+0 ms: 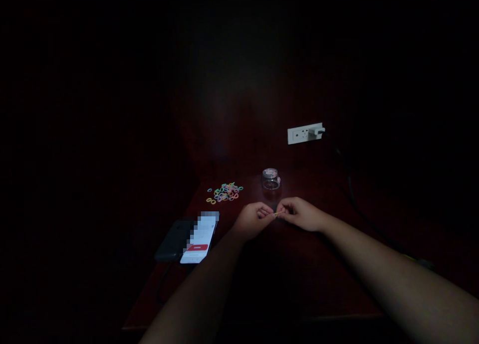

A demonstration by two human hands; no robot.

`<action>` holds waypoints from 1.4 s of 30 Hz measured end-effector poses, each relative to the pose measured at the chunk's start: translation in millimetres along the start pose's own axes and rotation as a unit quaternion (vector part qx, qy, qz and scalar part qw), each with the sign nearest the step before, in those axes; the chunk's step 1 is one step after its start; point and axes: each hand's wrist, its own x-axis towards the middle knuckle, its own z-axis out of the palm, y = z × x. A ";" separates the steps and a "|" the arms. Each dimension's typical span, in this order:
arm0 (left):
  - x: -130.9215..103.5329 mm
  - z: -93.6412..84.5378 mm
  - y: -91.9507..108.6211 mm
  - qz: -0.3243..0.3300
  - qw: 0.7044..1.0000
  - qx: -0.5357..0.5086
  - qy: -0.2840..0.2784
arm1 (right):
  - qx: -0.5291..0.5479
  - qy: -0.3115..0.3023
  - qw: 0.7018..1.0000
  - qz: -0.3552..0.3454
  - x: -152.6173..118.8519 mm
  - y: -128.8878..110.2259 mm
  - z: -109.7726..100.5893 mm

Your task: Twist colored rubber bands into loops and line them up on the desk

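Observation:
My left hand (255, 220) and my right hand (301, 214) meet over the dark red table. Pinched between their fingertips is a small yellow hair tie (277, 214), drawn out thin. Just beyond the hands stands a clear jar (271, 183) with a pale patterned top. To its left lies a loose pile of small coloured hair ties (225, 192), in yellow, green, blue and pink. The fingers partly hide the yellow one.
A phone (200, 238) with a lit screen lies at left against a dark box-like object (172, 242). On the back wall is a white socket plate (305, 133) with a plug in it; a black cable (351, 187) runs down to the right. The surroundings are very dark.

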 end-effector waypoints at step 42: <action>-2.0 3.9 -1.6 -0.001 0.998 -0.055 -0.039 | 0.041 0.011 0.999 -0.015 1.9 3.1 2.4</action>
